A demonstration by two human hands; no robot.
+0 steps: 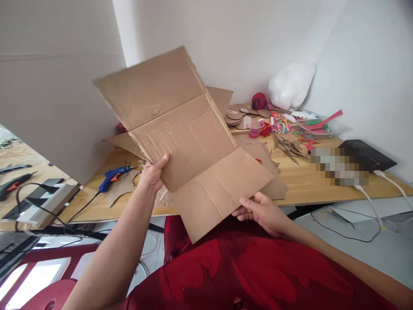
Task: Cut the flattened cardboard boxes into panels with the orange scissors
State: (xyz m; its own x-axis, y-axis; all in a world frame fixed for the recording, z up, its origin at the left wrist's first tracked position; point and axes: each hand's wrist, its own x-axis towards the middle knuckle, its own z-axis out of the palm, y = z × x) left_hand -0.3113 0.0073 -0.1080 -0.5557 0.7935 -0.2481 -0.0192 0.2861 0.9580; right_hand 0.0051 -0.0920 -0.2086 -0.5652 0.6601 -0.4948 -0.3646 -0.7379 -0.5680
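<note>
A large sheet of brown cardboard, creased into three panels, is held up at a tilt over the table's front edge. My left hand grips its left edge, thumb on the face and fingers hidden behind. At the lower right corner my right hand pinches the bottom panel between thumb and fingers. The sheet's lowest corner hangs in front of my red clothing. Behind it, more cardboard pieces show on the table, partly covered.
On the wooden table, a blue glue gun lies left. Cardboard discs, a pink cup, colourful cords and red yarn sit behind. A black box with cables stands right; a white power strip lies far left.
</note>
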